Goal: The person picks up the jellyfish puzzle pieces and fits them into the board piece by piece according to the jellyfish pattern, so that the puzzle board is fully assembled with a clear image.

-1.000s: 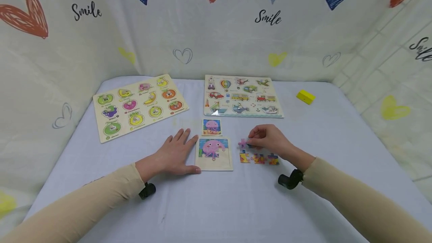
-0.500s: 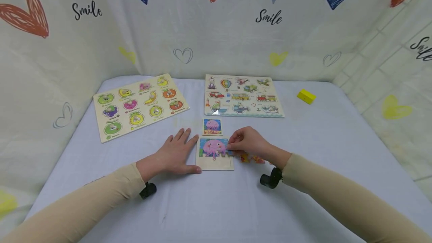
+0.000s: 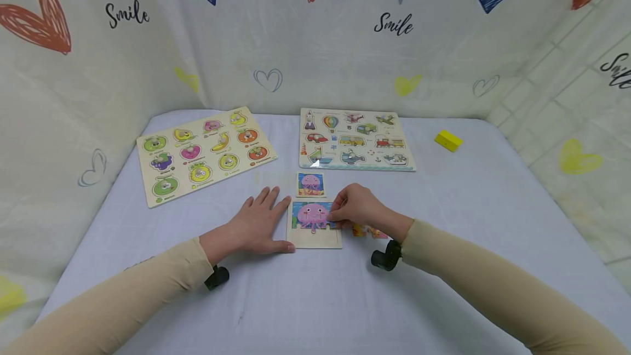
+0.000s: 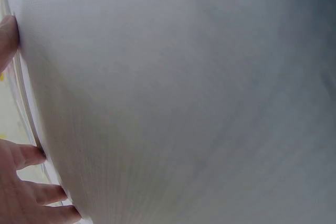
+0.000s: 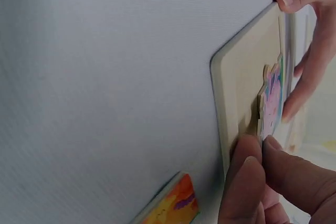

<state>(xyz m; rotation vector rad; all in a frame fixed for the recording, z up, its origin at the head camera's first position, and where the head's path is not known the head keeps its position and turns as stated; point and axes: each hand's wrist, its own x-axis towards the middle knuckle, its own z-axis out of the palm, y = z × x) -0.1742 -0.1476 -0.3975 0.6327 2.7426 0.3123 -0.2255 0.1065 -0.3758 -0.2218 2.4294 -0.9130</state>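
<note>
A wooden puzzle tray (image 3: 315, 241) lies on the table before me, its upper part filled with joined pieces of a pink octopus picture (image 3: 313, 213). My right hand (image 3: 362, 208) pinches a puzzle piece (image 5: 267, 129) between thumb and fingers at the right end of that picture; the fingers hide most of it. Flat on the cloth, my left hand (image 3: 253, 227) spreads its fingers, with thumb and index tips at the tray's left edge. Loose orange-yellow puzzle pieces (image 3: 378, 233) lie right of the tray, partly behind the right wrist.
A small octopus picture card (image 3: 311, 184) lies just beyond the tray. Farther back are a fruit puzzle board (image 3: 207, 178) at the left and a vehicle puzzle board (image 3: 340, 152) at the centre. A yellow block (image 3: 448, 141) sits at the back right.
My right hand has moved left from the loose pieces to the tray, bringing a puzzle piece to the picture's right end. The left hand has stayed in place.
</note>
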